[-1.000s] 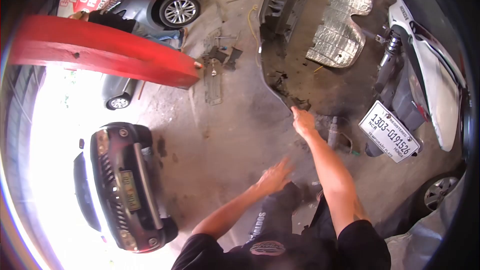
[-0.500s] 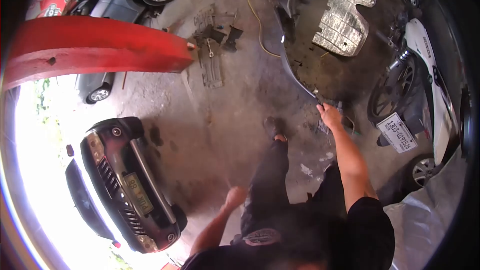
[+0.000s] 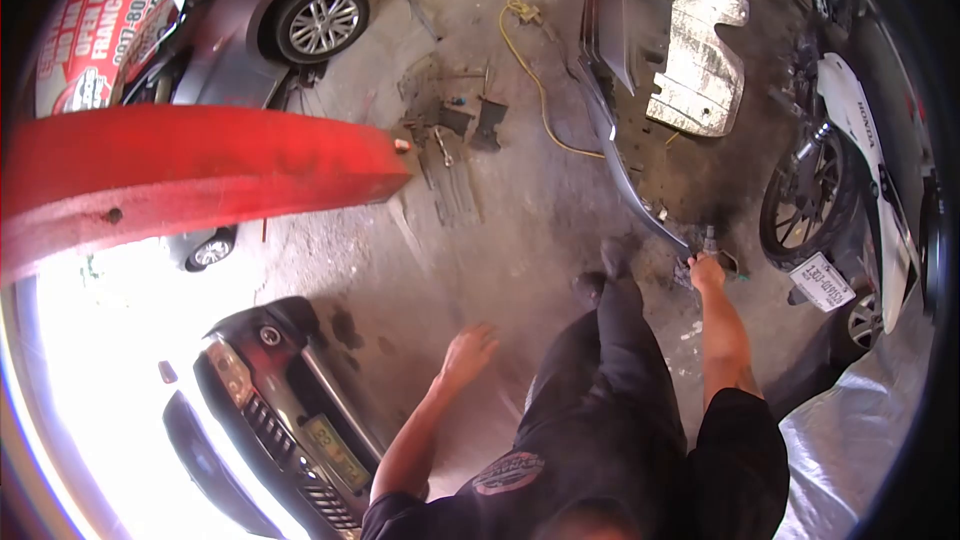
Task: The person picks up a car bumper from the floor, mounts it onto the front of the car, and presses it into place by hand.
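My right hand (image 3: 707, 273) is closed around the near end of a long, dark, curved car bumper (image 3: 632, 198) on the right. The bumper runs away from me toward the top of the view; its far part is cut off by the frame. The fingers' exact grip is small and partly hidden. My left hand (image 3: 470, 352) hangs in the air over the concrete floor, fingers apart and holding nothing. A silver foil heat shield (image 3: 702, 60) lies beyond the bumper's inner side.
At right stands a white motorcycle (image 3: 862, 140). A red post (image 3: 210, 165) juts in from the left above a detached front bumper with a plate (image 3: 335, 450). Loose dark parts (image 3: 455, 120) and a yellow cord (image 3: 540, 90) lie on the floor near a grey car (image 3: 225, 40).
The view has shifted, with most things appearing lower. My left hand has risen and its fingers have spread from a closed shape. My right hand and the bumper's end have moved right and nearer.
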`<state>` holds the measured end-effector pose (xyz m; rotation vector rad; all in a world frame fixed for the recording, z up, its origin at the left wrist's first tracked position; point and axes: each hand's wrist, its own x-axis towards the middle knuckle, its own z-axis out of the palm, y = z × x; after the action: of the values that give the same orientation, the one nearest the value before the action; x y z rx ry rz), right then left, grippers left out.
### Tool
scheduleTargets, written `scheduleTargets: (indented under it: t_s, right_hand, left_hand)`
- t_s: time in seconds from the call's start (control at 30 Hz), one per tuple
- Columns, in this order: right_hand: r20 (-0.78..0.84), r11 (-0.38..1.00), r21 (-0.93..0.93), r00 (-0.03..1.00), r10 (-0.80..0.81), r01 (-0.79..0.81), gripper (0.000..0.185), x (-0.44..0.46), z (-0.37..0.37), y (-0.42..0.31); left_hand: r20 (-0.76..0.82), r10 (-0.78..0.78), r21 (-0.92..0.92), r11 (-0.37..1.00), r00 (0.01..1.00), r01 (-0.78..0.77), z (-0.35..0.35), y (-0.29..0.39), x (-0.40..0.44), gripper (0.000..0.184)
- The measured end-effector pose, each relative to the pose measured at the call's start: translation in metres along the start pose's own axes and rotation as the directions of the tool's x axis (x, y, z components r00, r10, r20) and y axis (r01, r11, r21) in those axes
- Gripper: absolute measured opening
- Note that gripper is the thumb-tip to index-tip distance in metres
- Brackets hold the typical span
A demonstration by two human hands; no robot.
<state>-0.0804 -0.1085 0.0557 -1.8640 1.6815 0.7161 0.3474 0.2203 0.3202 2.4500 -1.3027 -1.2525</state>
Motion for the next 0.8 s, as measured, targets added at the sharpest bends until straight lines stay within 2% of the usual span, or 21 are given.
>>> scheduleTargets:
  t_s: [0.13,0.2,0.3,0.4,0.47,0.53,0.63,0.67,0.77,0.8]
  right_hand:
    - [-0.014,0.998,-0.005,0.997,0.069,-0.069,0.040,0.005,0.013,0.003]
    - [-0.002,0.995,0.000,0.995,0.102,-0.102,0.039,0.002,0.016,0.003]
    - [-0.002,0.986,0.021,0.986,0.166,-0.166,0.038,0.017,0.044,0.024]
    - [0.061,0.965,0.094,0.969,0.241,-0.246,0.037,0.017,0.043,0.017]
    - [0.154,0.941,0.097,0.939,0.307,-0.324,0.037,0.002,0.044,0.007]
    - [0.216,0.924,0.024,0.904,0.368,-0.382,0.037,0.009,0.030,-0.002]
    - [0.359,0.914,-0.087,0.843,0.399,-0.396,0.042,0.002,-0.013,-0.026]
    - [0.418,0.914,-0.111,0.816,0.399,-0.390,0.045,0.004,-0.028,-0.033]
    - [0.249,0.942,0.096,0.924,0.289,-0.320,0.051,0.016,-0.054,-0.055]
    - [0.139,0.915,0.276,0.954,0.264,-0.294,0.052,0.034,-0.077,-0.075]
  left_hand:
    - [0.037,0.295,0.105,0.949,0.955,-0.297,-0.023,0.036,0.090,0.037]
    - [0.105,0.411,0.144,0.895,0.905,-0.423,-0.048,0.079,0.135,0.040]
    - [0.119,0.555,0.167,0.806,0.823,-0.568,-0.076,0.120,0.217,0.044]
    - [0.012,0.564,-0.021,0.826,0.826,-0.563,-0.108,0.173,0.318,0.052]
    - [0.023,0.486,-0.145,0.866,0.874,-0.478,-0.122,0.204,0.389,0.065]
    - [-0.019,0.510,-0.122,0.853,0.860,-0.508,-0.098,0.207,0.495,0.079]
    - [0.032,0.321,-0.192,0.931,0.947,-0.309,-0.125,0.262,0.582,0.090]
    - [0.095,0.323,-0.186,0.935,0.942,-0.302,-0.128,0.271,0.604,0.091]
    - [0.261,0.330,-0.160,0.942,0.907,-0.296,-0.119,0.276,0.644,0.094]
    - [0.284,0.346,-0.172,0.936,0.894,-0.307,-0.116,0.277,0.644,0.095]
